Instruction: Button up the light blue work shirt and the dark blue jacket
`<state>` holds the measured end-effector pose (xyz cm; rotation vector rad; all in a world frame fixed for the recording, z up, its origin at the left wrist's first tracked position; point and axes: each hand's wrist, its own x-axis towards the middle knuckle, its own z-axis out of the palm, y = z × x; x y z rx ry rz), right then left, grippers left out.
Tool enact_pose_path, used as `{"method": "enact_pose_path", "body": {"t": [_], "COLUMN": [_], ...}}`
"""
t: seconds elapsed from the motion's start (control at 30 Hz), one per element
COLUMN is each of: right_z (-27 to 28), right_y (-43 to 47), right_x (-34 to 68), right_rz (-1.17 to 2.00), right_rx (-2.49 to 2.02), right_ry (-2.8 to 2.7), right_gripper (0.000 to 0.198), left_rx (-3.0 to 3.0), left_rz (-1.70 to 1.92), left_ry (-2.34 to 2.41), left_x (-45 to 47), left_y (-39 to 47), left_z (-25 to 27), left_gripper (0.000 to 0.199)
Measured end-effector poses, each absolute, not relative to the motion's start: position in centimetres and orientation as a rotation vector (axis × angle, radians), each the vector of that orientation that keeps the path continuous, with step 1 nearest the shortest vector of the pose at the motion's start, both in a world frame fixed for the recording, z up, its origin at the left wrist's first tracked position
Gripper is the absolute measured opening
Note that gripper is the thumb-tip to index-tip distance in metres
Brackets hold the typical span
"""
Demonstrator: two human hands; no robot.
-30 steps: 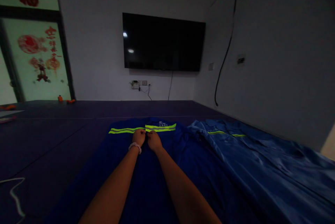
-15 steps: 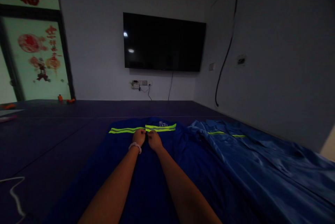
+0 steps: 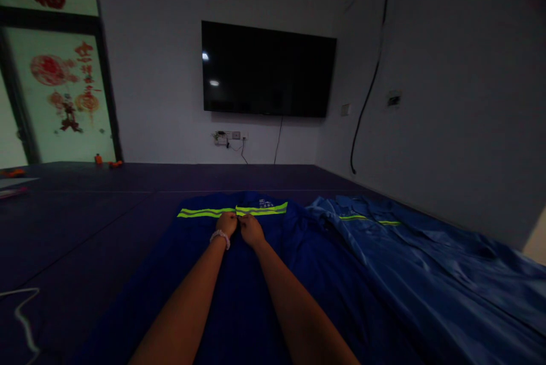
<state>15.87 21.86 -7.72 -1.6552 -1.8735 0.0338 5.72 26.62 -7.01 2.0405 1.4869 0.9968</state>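
Dark-blue work jacket [image 3: 241, 282] lies spread at the lower centre of the frame. The left hand [image 3: 227, 223] and right hand [image 3: 252, 230] sit close together by its yellow-green stripes [image 3: 267, 209], each grip pinched on the cloth. A paler blue jacket [image 3: 426, 260] lies lower right.

The centre garment [image 3: 241, 285] looks like matt cloth, the television screen [image 3: 268, 69] glossy

Right hand [image 3: 252, 231] slightly nearer left hand [image 3: 226, 224], inner end of lettered-side stripe [image 3: 264, 210] lower.
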Motion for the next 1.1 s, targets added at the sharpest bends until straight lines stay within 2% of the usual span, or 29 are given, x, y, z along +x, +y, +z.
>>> {"method": "enact_pose_path", "body": {"t": [0.5,1.1], "right_z": [-7.75,-7.45], "right_y": [22.02,21.63], "right_x": [15.88,15.83], "right_rz": [0.021,0.02], "right_rx": [-1.784,-1.724], "right_ry": [-1.75,-1.908], "right_gripper": [0.028,0.028], "left_rx": [2.053,2.042], "left_rz": [1.071,1.127], "left_ry": [1.501,1.399], "left_x": [5.84,5.72], "left_y": [26.4,26.21], "left_z": [-6.91,-6.55], "left_gripper": [0.022,0.022]}}
